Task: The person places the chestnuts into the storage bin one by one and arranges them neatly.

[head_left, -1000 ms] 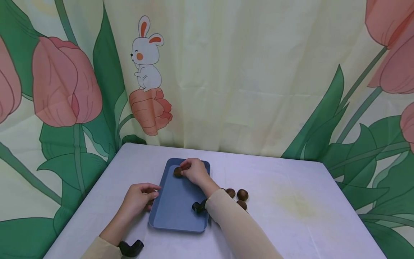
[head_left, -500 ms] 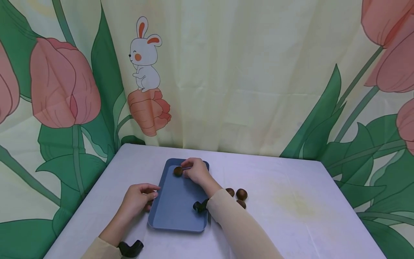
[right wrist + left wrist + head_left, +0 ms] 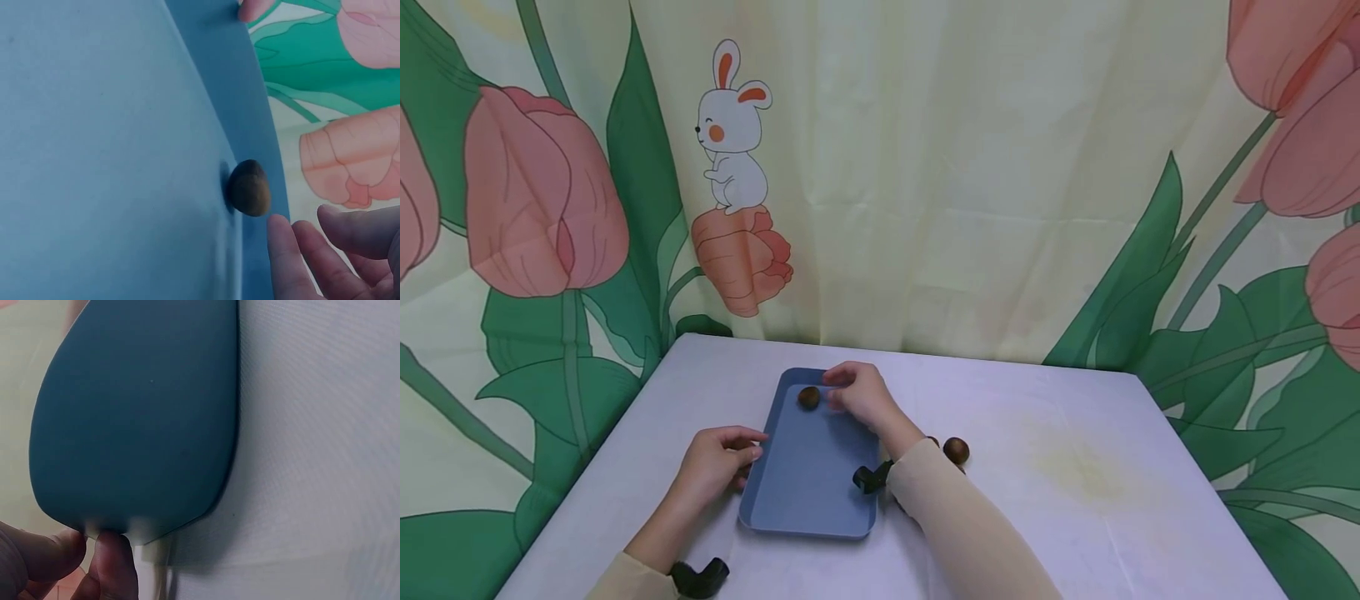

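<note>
A brown chestnut (image 3: 808, 398) lies near the far end of the blue-grey tray (image 3: 805, 500). Just to its right, my right hand (image 3: 863, 396) hovers over the tray with its fingers apart and nothing between them. The right wrist view has the same chestnut (image 3: 249, 189) resting beside the tray wall, a small gap from the fingertips (image 3: 279, 234). My left hand (image 3: 718, 462) is at the tray's left rim. Up close, its thumb and finger (image 3: 115, 565) meet the edge of the tray (image 3: 137, 425) with their tips.
More chestnuts (image 3: 956, 451) lie on the white-covered table (image 3: 1060, 500) right of the tray, partly hidden by my right sleeve. A black curved device (image 3: 700, 577) is strapped at the left wrist, another (image 3: 871, 478) at the right. A printed curtain (image 3: 962, 183) hangs behind the table.
My right hand has let go of the chestnut and drawn back a little to the right, its fingers spreading. The left hand stays at the rim. The view has shifted slightly.
</note>
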### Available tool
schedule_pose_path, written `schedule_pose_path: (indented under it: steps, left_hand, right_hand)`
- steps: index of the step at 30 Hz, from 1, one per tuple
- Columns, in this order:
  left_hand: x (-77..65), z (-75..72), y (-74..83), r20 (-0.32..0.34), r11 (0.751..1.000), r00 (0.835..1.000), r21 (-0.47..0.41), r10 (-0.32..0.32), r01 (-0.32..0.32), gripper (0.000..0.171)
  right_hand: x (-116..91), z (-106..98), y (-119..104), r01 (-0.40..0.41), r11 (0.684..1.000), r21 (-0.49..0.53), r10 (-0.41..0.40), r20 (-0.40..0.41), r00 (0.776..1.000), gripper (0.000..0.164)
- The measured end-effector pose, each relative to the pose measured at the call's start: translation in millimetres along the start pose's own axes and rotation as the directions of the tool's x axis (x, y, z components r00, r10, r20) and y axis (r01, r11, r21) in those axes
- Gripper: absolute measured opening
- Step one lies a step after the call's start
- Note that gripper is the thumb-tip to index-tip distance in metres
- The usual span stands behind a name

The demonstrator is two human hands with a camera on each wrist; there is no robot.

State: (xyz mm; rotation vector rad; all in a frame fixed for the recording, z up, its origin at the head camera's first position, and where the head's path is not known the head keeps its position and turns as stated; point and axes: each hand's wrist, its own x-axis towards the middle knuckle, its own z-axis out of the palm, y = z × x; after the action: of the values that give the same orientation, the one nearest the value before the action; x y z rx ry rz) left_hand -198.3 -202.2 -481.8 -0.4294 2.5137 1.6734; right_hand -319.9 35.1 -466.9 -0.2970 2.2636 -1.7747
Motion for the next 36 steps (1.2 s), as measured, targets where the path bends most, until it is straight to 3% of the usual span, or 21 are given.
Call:
schedule_pose_path:
  steps: [20,36]
  left_hand:
    - [-0.4,-1.3,-0.2,0.013,0.999,0.999,0.022,0.030,-0.030,0.025]
    - [0.2,-0.9,-1.5,0.014,0.999,0.999,0.018,0.030,-0.030,0.024]
  right_hand:
    - [-26.6,-32.0,-13.5,0.050,0.999,-0.016,-0.049,0.021,0.999,0.031]
    - [-65.5,-62.4,-12.5,0.057,0.997,-0.055,-0.055,0.037,0.998,0.033]
